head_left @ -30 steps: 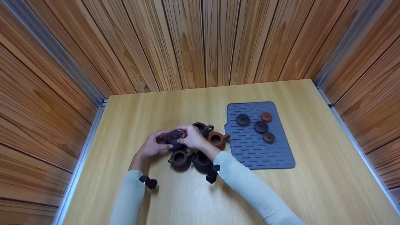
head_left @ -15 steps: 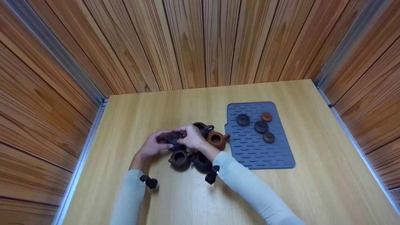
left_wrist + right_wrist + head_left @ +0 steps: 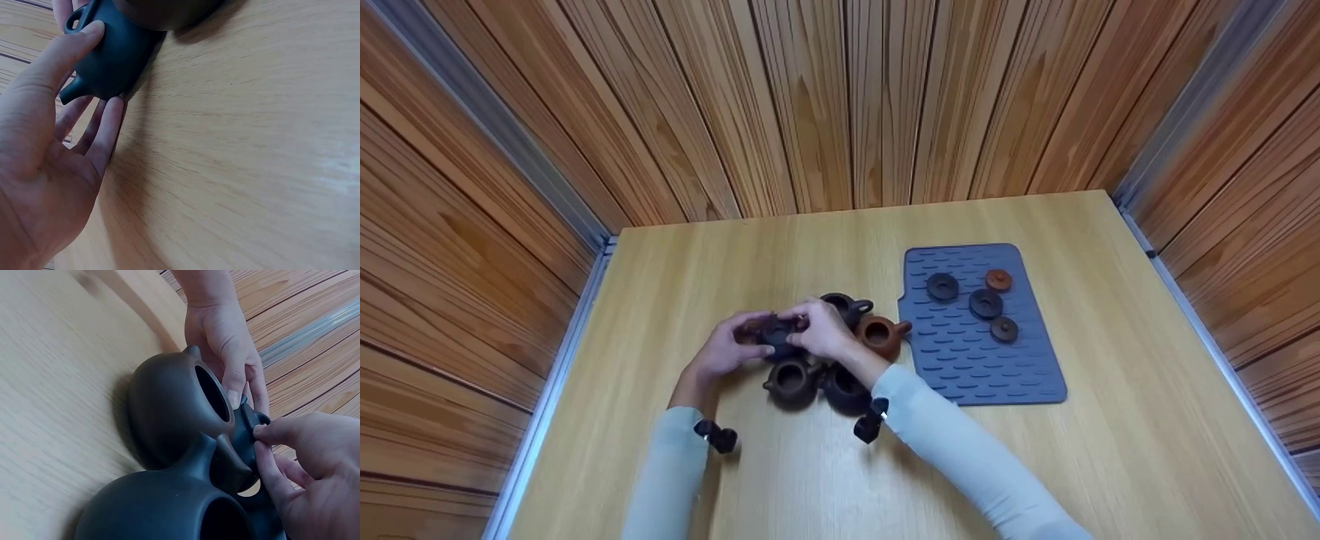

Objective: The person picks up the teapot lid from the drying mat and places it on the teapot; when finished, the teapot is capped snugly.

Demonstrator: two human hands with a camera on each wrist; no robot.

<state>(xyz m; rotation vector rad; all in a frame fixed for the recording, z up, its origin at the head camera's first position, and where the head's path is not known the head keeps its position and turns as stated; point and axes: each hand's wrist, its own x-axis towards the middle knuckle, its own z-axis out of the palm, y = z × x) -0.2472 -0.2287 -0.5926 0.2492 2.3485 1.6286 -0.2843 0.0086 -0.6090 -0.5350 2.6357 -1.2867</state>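
Observation:
My left hand (image 3: 727, 349) grips a dark teapot (image 3: 124, 62), thumb on its shoulder beside the lid and fingers beneath the spout side. A dark lid (image 3: 84, 17) with a ring-shaped knob sits at the teapot's mouth. In the right wrist view my right hand (image 3: 320, 467) pinches at the lid's edge by the knob, thumb and forefinger close together. How the lid sits in the mouth is partly hidden by the fingers. Touching or close by stand a lidless brown teapot (image 3: 169, 410) and a lidless black teapot (image 3: 846, 390).
Behind the right hand stand a lidless reddish-brown teapot (image 3: 881, 336) and another dark one (image 3: 844, 306). A reddish-brown piece (image 3: 750, 328) shows partly under the left fingers. On the right, a grey ribbed mat (image 3: 960, 360) bears several round lids (image 3: 986, 304). Wooden panels wall the table.

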